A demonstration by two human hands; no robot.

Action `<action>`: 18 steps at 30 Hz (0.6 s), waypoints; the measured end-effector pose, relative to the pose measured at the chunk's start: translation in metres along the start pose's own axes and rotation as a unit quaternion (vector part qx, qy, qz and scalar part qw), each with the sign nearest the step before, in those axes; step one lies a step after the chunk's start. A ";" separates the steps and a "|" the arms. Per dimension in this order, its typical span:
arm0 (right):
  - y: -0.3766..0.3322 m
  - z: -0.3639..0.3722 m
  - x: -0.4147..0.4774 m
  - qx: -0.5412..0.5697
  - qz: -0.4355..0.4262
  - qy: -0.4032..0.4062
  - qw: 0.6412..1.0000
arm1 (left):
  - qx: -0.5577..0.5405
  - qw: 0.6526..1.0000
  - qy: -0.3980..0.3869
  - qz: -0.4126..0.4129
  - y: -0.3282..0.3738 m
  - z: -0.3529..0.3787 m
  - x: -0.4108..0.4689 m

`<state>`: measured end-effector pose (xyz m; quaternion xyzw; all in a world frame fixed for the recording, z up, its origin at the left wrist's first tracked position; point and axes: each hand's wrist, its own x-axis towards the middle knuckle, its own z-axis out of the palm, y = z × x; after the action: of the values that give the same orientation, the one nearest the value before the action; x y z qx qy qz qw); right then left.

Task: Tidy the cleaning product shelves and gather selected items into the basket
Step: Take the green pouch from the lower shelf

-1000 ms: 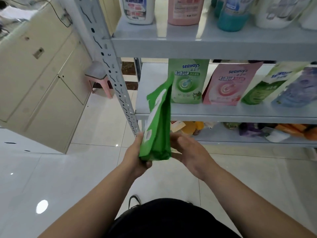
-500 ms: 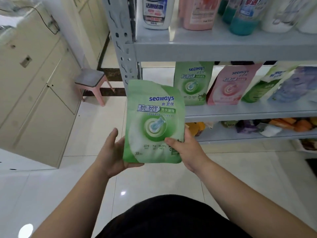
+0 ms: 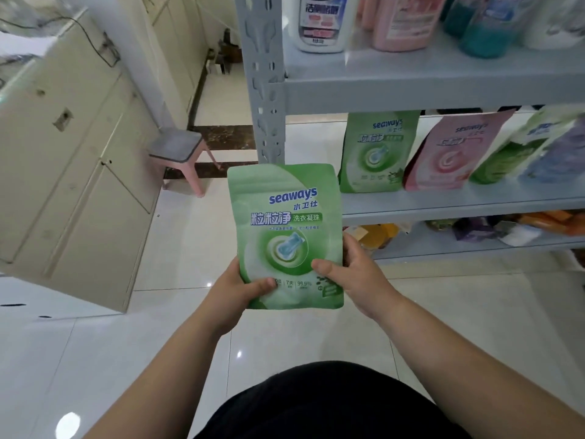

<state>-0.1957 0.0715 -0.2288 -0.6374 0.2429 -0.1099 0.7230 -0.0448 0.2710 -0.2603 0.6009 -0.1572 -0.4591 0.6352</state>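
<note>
Head view, frame centre: your left hand (image 3: 235, 291) and right hand (image 3: 357, 274) both pinch the green Seaways laundry-bead pouch (image 3: 286, 236) upright. Support its base; no basket visible.

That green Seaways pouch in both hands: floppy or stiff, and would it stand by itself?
Likely semi-stiff: the green pouch is flat and upright though left hand and right hand grip only its lower corners. Probably self-standing: a matching pouch stands on the shelf. Glossy, possibly slippery.
</note>
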 end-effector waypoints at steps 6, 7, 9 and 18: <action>-0.006 -0.065 -0.024 0.020 0.002 0.100 0.995 | 0.040 0.991 -0.095 -0.081 -0.026 0.052 0.034; -0.004 -0.079 -0.031 0.031 0.002 0.126 0.992 | 0.045 0.988 -0.118 -0.093 -0.030 0.067 0.041; 0.004 -0.111 -0.049 0.070 0.006 0.177 0.982 | 0.059 0.979 -0.159 -0.111 -0.033 0.099 0.057; 0.043 -0.255 -0.148 0.177 0.140 0.255 0.940 | 0.137 0.956 -0.228 -0.124 -0.029 0.295 0.132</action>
<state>-0.4550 -0.0735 -0.2574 -0.4096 0.4825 -0.2075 0.7459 -0.2082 -0.0096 -0.2655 0.5762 -0.2839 -0.6330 0.4321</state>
